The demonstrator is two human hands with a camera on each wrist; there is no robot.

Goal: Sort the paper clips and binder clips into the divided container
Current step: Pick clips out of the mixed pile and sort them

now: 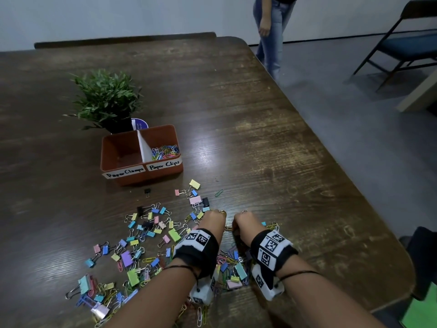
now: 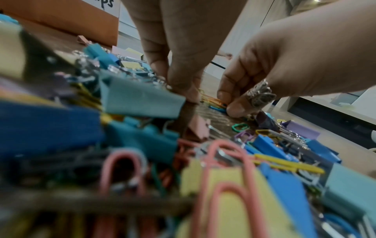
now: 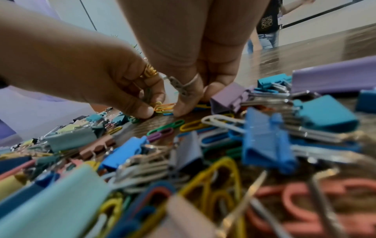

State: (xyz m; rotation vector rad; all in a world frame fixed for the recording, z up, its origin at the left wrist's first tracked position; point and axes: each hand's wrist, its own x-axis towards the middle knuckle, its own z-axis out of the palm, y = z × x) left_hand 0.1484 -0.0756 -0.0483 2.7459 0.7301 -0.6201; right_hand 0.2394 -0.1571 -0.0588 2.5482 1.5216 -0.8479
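An orange divided container [image 1: 141, 172] stands mid-table. Its right compartment, labelled Paper Clips, holds coloured paper clips [image 1: 165, 151]; the left one, labelled Paper Clamps, looks empty. Pastel binder clips [image 1: 151, 229] and loose paper clips lie spread in front of me. My left hand [image 1: 214, 217] and right hand [image 1: 241, 221] are down on the table side by side, fingers curled. Between them lies a small bunch of orange and yellow paper clips [image 3: 163, 107]. My left hand [image 3: 154, 107] pinches its left end, and my right hand [image 3: 189, 106] pinches and presses its right end against the wood.
A potted plant [image 1: 106, 98] stands behind the container. The table's right edge [image 1: 331, 147] runs diagonally close to my right arm. A person in jeans [image 1: 272, 31] stands past the far corner, and a folding chair [image 1: 402, 48] is on the floor.
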